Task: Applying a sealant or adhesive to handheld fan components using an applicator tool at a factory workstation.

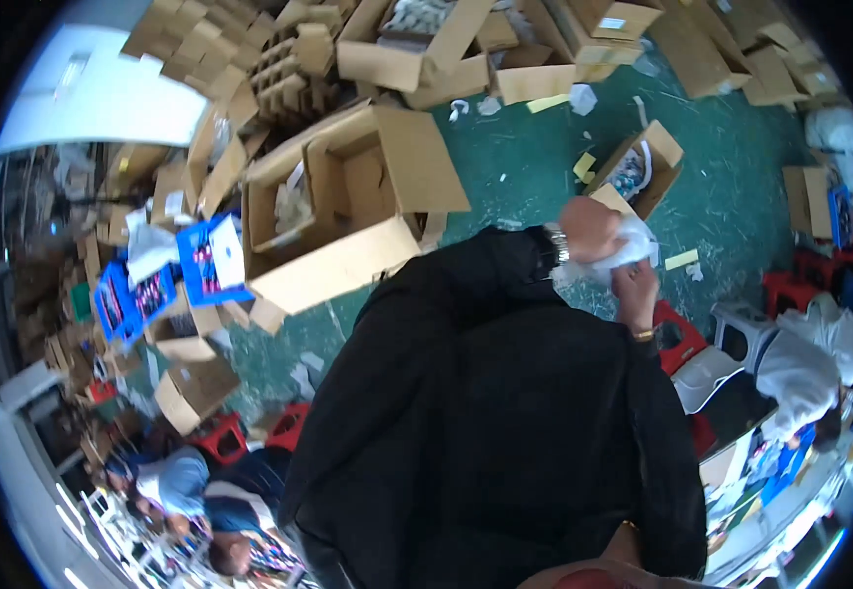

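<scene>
My left hand (591,231), with a metal watch on its wrist, is closed on a crumpled white plastic bag (639,241). Just below it, my right hand (635,293) pinches the lower edge of the same bag; a gold-coloured band circles that wrist. What the bag holds, if anything, I cannot make out. Right behind my left hand, an open cardboard box (664,157) on the floor contains small multicoloured pieces (630,175) and a white strip.
A large open carton (426,157) with an inner box stands left of my hands. Blue trays (212,260) lie farther left. More cartons (377,64) line the back. Red stools (680,339) and a grey stool (741,329) are at right. Two people (166,481) sit lower left.
</scene>
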### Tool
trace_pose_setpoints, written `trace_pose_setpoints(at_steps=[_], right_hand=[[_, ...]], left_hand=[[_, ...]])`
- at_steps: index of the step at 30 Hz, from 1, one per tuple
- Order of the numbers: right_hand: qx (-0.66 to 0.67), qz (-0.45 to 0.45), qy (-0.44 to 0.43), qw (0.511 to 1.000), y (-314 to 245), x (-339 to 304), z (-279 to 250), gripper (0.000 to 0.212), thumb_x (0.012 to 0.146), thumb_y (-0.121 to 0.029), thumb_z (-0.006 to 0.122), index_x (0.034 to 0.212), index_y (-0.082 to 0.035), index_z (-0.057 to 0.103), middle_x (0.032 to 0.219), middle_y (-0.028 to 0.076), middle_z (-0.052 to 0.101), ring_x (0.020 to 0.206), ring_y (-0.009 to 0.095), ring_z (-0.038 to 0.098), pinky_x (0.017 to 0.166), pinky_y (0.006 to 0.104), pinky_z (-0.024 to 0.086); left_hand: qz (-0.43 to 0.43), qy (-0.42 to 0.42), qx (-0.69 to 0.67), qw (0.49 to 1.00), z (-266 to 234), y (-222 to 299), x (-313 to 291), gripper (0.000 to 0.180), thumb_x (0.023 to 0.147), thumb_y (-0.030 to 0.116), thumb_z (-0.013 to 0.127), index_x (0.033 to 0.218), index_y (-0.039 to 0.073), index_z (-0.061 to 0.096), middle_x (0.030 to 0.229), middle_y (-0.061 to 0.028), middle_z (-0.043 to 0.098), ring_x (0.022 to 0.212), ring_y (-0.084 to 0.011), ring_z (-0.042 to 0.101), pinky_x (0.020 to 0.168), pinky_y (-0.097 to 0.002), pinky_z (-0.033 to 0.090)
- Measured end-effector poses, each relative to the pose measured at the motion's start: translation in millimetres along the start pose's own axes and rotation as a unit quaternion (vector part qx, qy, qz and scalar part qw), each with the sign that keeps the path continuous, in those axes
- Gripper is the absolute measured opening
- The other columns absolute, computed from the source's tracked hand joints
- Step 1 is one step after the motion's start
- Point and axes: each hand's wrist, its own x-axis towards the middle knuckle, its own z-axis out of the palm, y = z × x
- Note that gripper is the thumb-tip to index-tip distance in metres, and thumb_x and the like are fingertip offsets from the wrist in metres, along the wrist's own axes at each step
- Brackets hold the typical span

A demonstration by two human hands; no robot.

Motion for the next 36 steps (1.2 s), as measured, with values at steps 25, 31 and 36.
trace_pose_setpoints(at_steps=[25, 31, 36], right_hand=[[0.191, -0.083, 0.283, 0.936, -89, 44, -7, 0.043, 0.089, -0.001, 0.072, 0.131, 0.005, 0.062, 0.111, 0.002, 0.072, 0.096, 0.01, 0.067, 0.081, 0.0274, 0.056], [0.255, -0.089, 0.334, 0.903, -77, 43, -39, 0.044, 0.091, -0.006, 0.076, 0.131, 0.004, 0.062, 0.113, 0.003, 0.072, 0.099, 0.009, 0.067, 0.084, 0.0266, 0.055], [0.205, -0.013, 0.278, 0.939, -51, 68, -71, 0.042, 0.093, -0.009, 0.078, 0.129, 0.004, 0.063, 0.109, 0.002, 0.072, 0.092, 0.007, 0.066, 0.079, 0.0258, 0.055]], left_hand=[[0.276, -0.185, -0.431, 0.839, -46, 31, 171, 0.055, 0.084, -0.004, 0.065, 0.137, 0.006, 0.055, 0.125, -0.0166, 0.057, 0.121, -0.0369, 0.057, 0.106, -0.0431, 0.046], [0.318, -0.22, -0.39, 0.836, -14, 58, 196, 0.048, 0.087, 0.001, 0.07, 0.133, 0.003, 0.055, 0.123, -0.0192, 0.059, 0.115, -0.0393, 0.062, 0.1, -0.0425, 0.049], [0.268, -0.255, -0.366, 0.854, 7, 61, 231, 0.044, 0.089, 0.007, 0.072, 0.13, 0.002, 0.056, 0.117, -0.0214, 0.065, 0.108, -0.0401, 0.067, 0.093, -0.043, 0.052]])
